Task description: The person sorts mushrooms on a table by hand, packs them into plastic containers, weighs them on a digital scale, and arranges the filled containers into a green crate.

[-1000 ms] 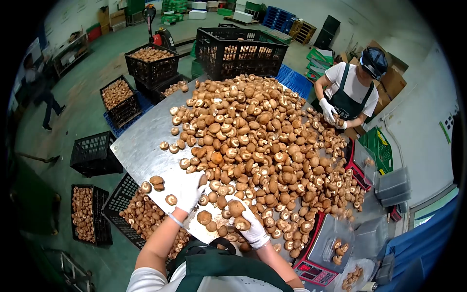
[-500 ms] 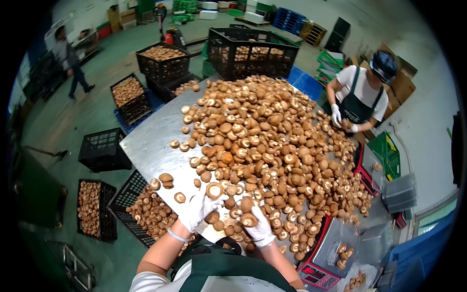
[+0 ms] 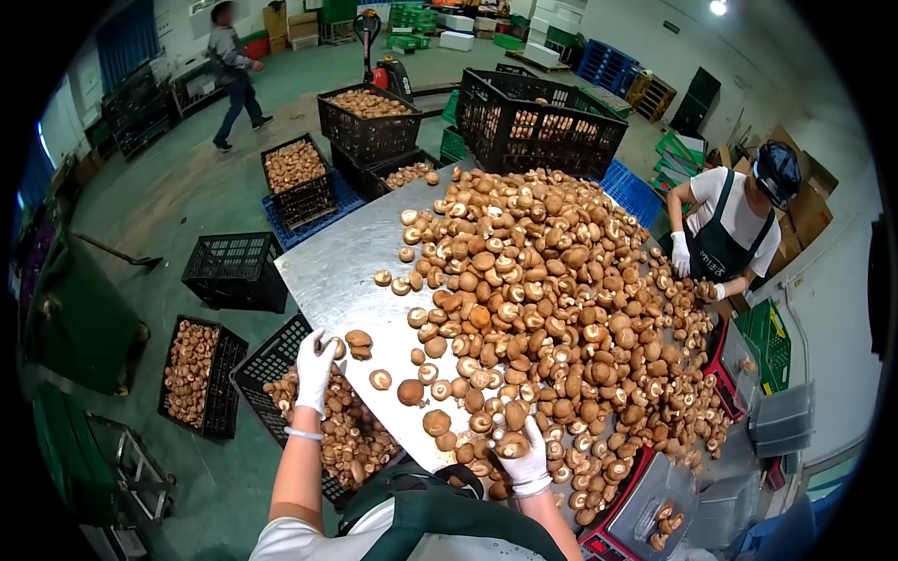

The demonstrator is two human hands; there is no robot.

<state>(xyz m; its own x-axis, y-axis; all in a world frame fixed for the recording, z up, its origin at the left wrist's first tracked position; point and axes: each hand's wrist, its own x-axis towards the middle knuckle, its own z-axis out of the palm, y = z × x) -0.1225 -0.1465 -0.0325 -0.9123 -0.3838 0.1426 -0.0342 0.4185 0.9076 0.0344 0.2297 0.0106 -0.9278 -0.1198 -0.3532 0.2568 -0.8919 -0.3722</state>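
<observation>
My left hand, in a white glove, is at the left edge of the metal table. Its fingertips close around a small shiitake mushroom, beside a pair of others. Below that hand stands a black crate partly filled with mushrooms. My right hand, gloved too, is at the near side of the big mushroom pile, its fingers curled around a mushroom. Another brown cap lies against its fingertips. A large dark cap rests on the metal between my hands.
Red scales stand at the right edge, with clear plastic boxes beyond. Across the pile, a gloved person in an apron handles mushrooms. Filled black crates stand behind and left. Another person walks at the back left.
My left hand has left the pile and moved left to the mushroom at the table edge. The large mushroom by it now lies cap up. My view has shifted left; the far person has walked rightward.
</observation>
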